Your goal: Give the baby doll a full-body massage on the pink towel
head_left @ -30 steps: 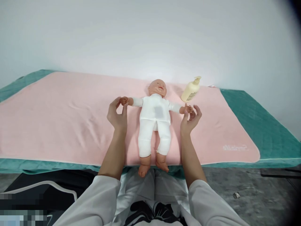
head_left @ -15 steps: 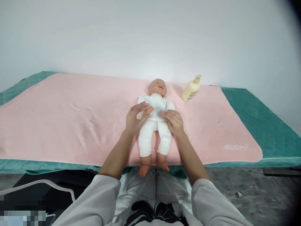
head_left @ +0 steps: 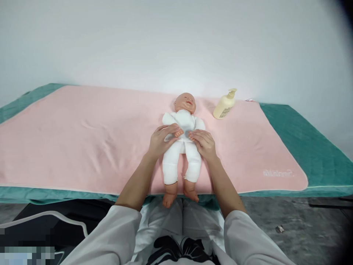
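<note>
A baby doll (head_left: 183,119) with a white cloth body lies on its back on a pink mat (head_left: 116,136), its feet over the front edge. My left hand (head_left: 162,139) is closed around the doll's hand (head_left: 179,133) on the left side of its belly, thumb below and fingers above. On the other side, my right hand (head_left: 204,142) has its fingers bent together over the doll's other hand (head_left: 191,136), which is partly covered. Both doll hands rest near the middle of the torso.
A cream pump bottle (head_left: 224,106) stands on the mat right of the doll's head. Green cloth (head_left: 309,147) shows beyond the mat's edges. Behind is a pale wall (head_left: 165,44). A white cable (head_left: 55,213) hangs at the lower left.
My left hand has moved slightly right and down with the doll's hand, and its fingers have closed more. My right hand has barely moved.
</note>
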Demonstrator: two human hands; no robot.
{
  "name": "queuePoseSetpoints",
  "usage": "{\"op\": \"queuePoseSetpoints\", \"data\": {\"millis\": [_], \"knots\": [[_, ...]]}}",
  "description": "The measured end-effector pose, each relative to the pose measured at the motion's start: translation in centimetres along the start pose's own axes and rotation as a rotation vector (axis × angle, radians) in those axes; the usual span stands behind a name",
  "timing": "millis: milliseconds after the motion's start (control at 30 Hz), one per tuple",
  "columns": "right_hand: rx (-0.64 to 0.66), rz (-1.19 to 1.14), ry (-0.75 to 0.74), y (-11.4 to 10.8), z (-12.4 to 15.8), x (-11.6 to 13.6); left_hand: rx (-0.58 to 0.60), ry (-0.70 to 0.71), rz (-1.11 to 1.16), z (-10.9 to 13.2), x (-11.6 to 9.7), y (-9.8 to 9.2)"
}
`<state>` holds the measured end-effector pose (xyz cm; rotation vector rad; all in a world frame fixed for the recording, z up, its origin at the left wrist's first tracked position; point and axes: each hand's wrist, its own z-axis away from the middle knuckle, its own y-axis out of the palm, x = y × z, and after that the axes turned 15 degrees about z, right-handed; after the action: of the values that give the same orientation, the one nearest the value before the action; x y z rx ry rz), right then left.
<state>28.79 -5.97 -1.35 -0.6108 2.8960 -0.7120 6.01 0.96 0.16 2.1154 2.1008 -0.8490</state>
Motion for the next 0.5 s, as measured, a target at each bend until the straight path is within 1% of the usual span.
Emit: {"op": "queuePoseSetpoints", "data": {"millis": [33,100,267,367,500], "knots": [[-0.012,0.01,0.017,0.0,0.1,-0.1,-0.027,0.004,0.002,0.0,0.0,0.0],[-0.029,0.044,0.078,0.0,0.3,-0.3,-0.086,-0.032,-0.002,0.1,-0.2,0.0],[-0.148,0.1,0.304,-0.2,0.7,-0.9,-0.27,-0.204,0.008,0.2,-0.7,-0.4],[-0.165,0.13,0.469,-0.9,1.0,-1.8,-0.378,-0.279,0.053,0.3,-0.5,-0.8],[-0.159,0.147,0.75,-1.9,1.7,-3.6,-0.496,-0.34,0.138,0.2,0.0,-1.4]]}}
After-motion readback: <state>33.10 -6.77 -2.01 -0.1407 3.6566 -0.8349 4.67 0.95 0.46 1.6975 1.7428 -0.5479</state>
